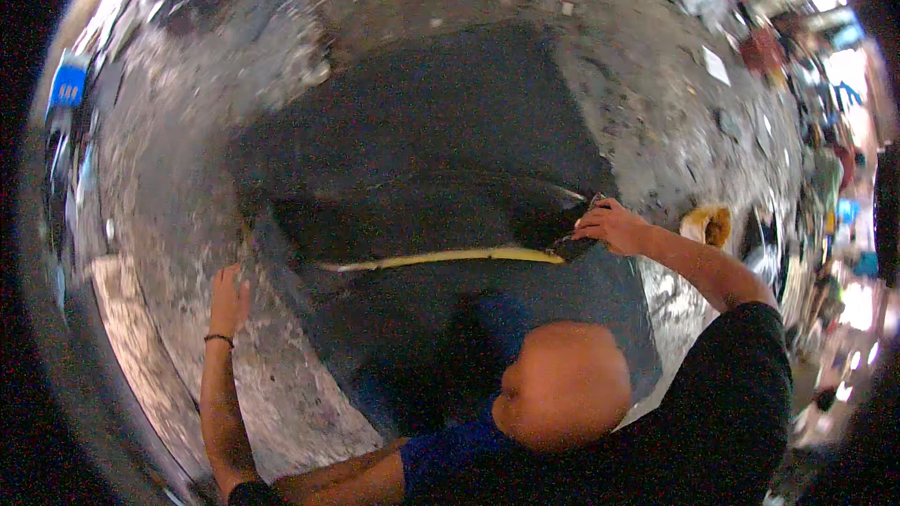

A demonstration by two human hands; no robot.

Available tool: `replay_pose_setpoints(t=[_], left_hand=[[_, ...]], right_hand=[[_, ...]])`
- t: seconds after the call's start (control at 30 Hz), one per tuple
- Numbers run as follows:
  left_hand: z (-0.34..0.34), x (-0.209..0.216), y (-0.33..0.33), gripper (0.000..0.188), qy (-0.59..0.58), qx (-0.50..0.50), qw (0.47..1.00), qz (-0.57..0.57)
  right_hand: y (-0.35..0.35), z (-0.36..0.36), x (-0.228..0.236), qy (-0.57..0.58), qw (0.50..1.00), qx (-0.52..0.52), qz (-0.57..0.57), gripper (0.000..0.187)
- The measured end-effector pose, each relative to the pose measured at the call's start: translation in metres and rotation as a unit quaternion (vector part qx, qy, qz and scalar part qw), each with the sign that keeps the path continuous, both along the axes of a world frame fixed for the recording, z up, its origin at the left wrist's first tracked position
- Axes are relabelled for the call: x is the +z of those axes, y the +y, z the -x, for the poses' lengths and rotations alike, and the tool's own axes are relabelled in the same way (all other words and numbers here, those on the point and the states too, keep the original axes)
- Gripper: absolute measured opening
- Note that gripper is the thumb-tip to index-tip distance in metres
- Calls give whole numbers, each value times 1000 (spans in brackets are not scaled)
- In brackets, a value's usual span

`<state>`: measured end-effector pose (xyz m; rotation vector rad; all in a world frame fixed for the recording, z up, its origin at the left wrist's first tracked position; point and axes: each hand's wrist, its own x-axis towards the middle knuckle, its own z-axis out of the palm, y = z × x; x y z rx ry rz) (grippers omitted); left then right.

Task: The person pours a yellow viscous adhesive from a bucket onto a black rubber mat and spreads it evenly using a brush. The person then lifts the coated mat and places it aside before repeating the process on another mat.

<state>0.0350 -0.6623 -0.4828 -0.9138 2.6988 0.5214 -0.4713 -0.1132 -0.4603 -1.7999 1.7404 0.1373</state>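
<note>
A large dark sheet [450, 84] lies on the rough ground in front of me. Across its middle is a long black piece [412, 220], with a pale yellow strip [450, 257] running along its near side. My right hand [614, 225] has its fingers closed over the right end of this black piece; a small shiny bit shows by the fingertips, too small to name. On the left, my left hand [228, 302], with a dark band at the wrist, is beside the sheet's left edge. Its fingers are extended and hold nothing.
My bent bare knee [567, 389] juts over the near part of the sheet. A brown and white object [705, 225] lies past my right forearm. Blurred clutter lines the far right, with a white paper [715, 66] on the ground. A blue object [67, 84] stands far left.
</note>
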Motion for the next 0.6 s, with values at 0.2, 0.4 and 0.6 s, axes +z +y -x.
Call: replay_pose_setpoints(t=[0.2,0.4,0.6], left_hand=[[43,-24,-20,54,-1,71,997,42],[52,-30,-41,60,41,181,982,27],[60,-113,-106,67,22,289,949,126]], right_hand=[[52,-54,6,86,889,-410,185,59],[85,-173,16,0,765,-639,82,30],[37,-131,-42,160,519,-839,13,40]])
